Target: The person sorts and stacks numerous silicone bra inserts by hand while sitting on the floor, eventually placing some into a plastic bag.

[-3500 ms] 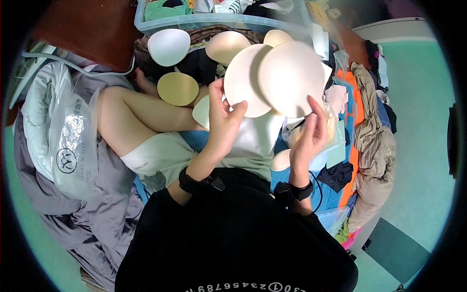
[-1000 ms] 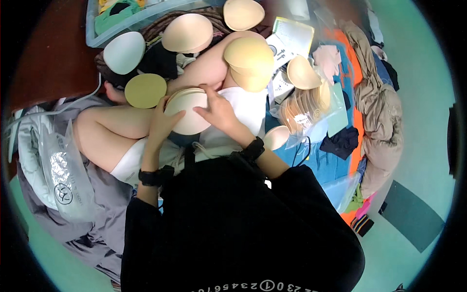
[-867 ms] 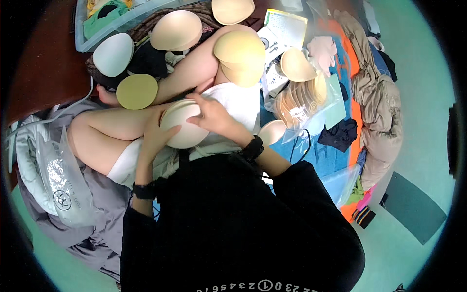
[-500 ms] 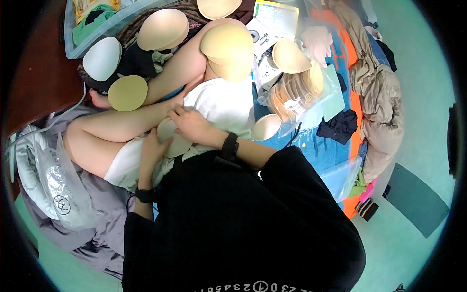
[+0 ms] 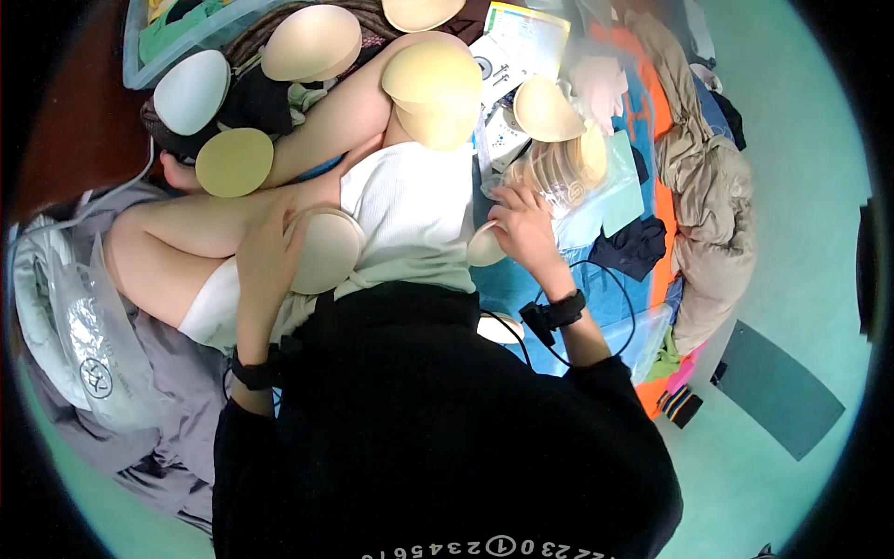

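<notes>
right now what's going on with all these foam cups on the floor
A person sits on the floor with legs folded, sorting beige moulded foam cups. The left hand holds one cup against the lap. The right hand is beside a clear bag of cups, with a small cup just under it. More cups lie about: one on the knee, a white one and a flat yellowish one by a clear plastic bin.

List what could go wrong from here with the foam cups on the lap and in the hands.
1. The left hand grips its beige foam cup at one edge only; it may slip off the thigh.
2. The stack of cups on the knee sits unsupported and may slide off.
3. The right hand works beside a black cable that could snag.
</notes>
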A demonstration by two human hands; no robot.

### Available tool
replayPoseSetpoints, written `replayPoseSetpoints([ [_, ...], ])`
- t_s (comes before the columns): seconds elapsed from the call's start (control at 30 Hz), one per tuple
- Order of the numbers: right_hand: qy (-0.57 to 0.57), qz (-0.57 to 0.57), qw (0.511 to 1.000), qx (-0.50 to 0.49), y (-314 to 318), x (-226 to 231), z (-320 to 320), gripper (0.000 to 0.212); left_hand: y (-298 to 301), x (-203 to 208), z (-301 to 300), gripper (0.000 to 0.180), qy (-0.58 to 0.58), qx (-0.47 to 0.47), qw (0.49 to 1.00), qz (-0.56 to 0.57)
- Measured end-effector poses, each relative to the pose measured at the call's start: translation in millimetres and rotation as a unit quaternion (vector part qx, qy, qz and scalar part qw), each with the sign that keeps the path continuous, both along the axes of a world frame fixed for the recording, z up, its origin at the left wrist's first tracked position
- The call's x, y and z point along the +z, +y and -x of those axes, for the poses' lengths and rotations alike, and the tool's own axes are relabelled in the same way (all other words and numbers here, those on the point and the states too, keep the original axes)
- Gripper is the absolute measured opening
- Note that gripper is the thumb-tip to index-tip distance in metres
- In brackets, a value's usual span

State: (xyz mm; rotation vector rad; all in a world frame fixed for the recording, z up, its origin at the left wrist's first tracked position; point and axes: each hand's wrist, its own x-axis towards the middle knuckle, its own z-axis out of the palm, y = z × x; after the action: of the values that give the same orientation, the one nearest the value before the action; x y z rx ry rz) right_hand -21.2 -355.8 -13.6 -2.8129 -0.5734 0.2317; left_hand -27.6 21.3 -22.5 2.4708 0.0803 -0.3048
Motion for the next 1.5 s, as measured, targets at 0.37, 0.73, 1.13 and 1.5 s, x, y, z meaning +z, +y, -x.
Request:
replayPoseSetpoints([
  [0.37, 0.073, -0.347, 0.913, -0.203, 100.5, 88.7, -55.6, 0.023, -60.1, 40.6, -25.8, 0.036, 0.023, 0.005, 0.887, 0.461],
  [0.73, 0.094, -0.517, 0.83, -0.187, 159.4, 73.4, -78.0, 0.025, -70.3, 60.0, -25.4, 0.04, 0.086, 0.189, 0.699, 0.684],
  [1.13, 0.169, -0.391, 0.891, -0.155, 146.4, 64.7, -76.4, 0.017, -51.3, 37.8, -35.1, 0.036, 0.06, 0.178, 0.773, 0.606],
  [1.5, 0.002, -0.342, 0.92, -0.189, 151.9, 50.4, -80.4, 0.013, -46.0, 0.2, -22.6, 0.034, 0.109, 0.148, 0.844, 0.504],
])
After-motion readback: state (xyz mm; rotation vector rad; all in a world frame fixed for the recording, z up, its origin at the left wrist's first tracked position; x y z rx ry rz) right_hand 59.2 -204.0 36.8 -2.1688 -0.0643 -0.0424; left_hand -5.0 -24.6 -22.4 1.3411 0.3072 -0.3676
